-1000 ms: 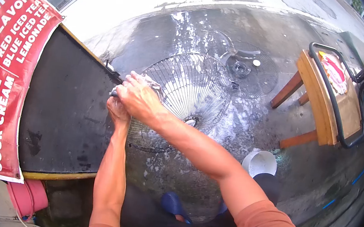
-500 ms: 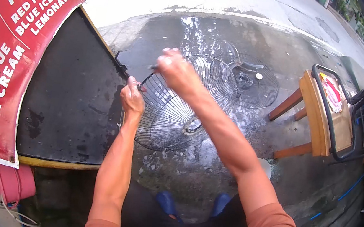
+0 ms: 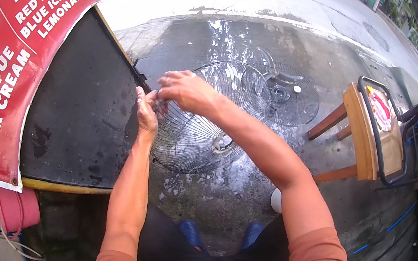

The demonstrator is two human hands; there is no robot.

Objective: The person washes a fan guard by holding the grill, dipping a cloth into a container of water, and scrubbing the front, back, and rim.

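Both my hands meet at the left edge of a large round wire fan grille, which is wet and streaked with suds. My left hand is closed at the grille's rim, thumb side up. My right hand reaches across above the rim, its fingers bent down close to the left fingertips. Whatever lies between the right fingers is hidden. Just beyond, a second wire grille with a round centre lies flat on the wet ground.
A black-topped table with a red banner stands at left. To the right are a wooden stool and a black metal frame. Suds spread over the pavement. A white round container is partly behind my right arm.
My right hand has come down and left, from above the rim to beside my left hand. The dark strip seen between the hands is now covered. The left hand has shifted slightly.
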